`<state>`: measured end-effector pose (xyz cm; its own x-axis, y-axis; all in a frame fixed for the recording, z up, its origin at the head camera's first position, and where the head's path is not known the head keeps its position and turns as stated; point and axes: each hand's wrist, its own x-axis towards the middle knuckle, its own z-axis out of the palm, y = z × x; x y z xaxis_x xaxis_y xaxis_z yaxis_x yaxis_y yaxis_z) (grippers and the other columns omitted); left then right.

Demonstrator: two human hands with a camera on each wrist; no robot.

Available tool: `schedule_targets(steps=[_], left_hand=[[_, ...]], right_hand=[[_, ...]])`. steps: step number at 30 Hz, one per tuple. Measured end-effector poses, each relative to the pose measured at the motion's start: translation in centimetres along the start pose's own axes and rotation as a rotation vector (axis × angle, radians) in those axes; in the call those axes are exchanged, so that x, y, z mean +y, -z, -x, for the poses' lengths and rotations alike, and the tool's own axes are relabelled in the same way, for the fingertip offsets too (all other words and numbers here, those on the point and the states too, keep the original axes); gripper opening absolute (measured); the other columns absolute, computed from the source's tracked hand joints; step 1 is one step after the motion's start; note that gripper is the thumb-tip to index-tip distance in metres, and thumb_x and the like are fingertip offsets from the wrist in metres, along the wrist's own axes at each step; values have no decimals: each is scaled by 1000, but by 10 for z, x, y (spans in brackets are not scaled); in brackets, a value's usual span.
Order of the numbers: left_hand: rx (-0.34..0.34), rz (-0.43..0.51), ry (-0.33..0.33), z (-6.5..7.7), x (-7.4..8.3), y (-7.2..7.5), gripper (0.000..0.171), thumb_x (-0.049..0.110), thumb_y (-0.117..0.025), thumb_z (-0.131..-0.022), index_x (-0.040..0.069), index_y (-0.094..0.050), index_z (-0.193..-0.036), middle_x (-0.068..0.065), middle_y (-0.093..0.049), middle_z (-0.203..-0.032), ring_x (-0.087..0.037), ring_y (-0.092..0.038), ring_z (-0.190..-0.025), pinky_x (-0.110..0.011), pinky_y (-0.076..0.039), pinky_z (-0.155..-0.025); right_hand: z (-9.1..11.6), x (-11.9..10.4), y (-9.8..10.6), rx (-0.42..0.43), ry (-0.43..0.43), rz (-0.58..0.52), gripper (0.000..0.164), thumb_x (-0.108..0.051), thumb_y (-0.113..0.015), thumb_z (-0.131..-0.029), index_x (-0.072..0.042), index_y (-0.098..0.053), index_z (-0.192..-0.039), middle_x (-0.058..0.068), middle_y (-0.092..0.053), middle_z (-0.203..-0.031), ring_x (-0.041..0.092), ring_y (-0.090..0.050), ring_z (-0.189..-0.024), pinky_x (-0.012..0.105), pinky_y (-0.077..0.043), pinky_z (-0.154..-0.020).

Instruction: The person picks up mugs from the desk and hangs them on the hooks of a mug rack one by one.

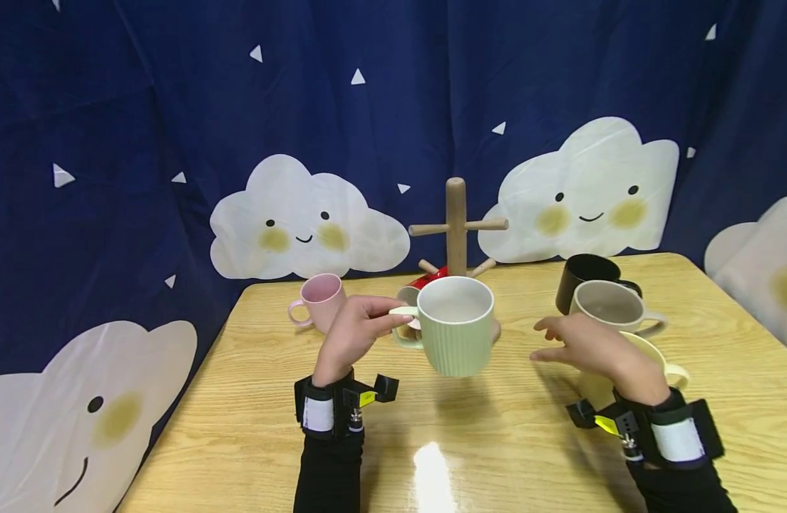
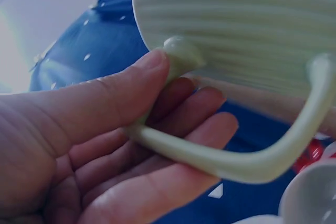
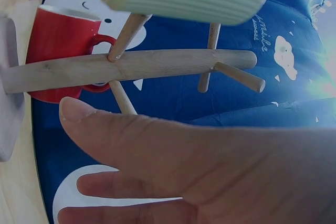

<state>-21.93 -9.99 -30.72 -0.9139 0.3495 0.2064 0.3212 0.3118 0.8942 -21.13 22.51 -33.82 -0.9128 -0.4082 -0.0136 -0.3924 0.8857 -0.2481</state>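
My left hand (image 1: 355, 331) pinches the handle of a pale green ribbed mug (image 1: 458, 338) and holds it upright above the table. In the left wrist view the thumb presses the top of the handle (image 2: 252, 166), with fingers curled through and under it. Behind the mug stands a wooden mug tree (image 1: 456, 221) with bare upper pegs; the mug hides its lower part. My right hand (image 1: 589, 345) hovers at the right with fingers loosely extended, holding nothing. Below and behind it are a yellow mug (image 1: 595, 388), a grey-beige mug (image 1: 608, 306) and a black mug (image 1: 576, 278).
A pink mug (image 1: 326, 303) stands at the back left of the table. Near the mug tree's base is a red mug (image 3: 63, 45), mostly hidden in the head view. A dark blue curtain (image 1: 393, 92) with clouds hangs behind the wooden table (image 1: 239, 442).
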Motion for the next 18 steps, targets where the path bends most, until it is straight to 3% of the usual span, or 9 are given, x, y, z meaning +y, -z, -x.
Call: schedule_targets(steps=[3,8,18], left_hand=[[-38,28,-33,-4,1,-14,17,12,-65,-84,2,-72,-97,-16,-71,-84,-21,-63,-77,-31,-49,-71],[-40,11,-26,-7,2,-27,18,13,-67,-83,4,-72,-97,-16,-71,-86,-12,-61,-76,-32,-51,-70],[-53,-3,5,-7,4,-28,19,11,-68,-81,4,-72,-98,-11,-70,-87,-12,-54,-74,-25,-46,-65]], right_hand=[[1,3,1,8,5,-3,53,-38,-69,-78,4,-61,-109,14,-67,-90,27,-64,-81,42,-51,-70],[0,3,1,15,7,-6,53,-39,-69,-78,3,-61,-109,14,-67,-89,28,-64,-81,43,-51,-70],[-2,1,0,10,-1,-7,52,-37,-68,-79,4,-61,-109,14,-67,-90,28,-64,-81,43,-51,-69]])
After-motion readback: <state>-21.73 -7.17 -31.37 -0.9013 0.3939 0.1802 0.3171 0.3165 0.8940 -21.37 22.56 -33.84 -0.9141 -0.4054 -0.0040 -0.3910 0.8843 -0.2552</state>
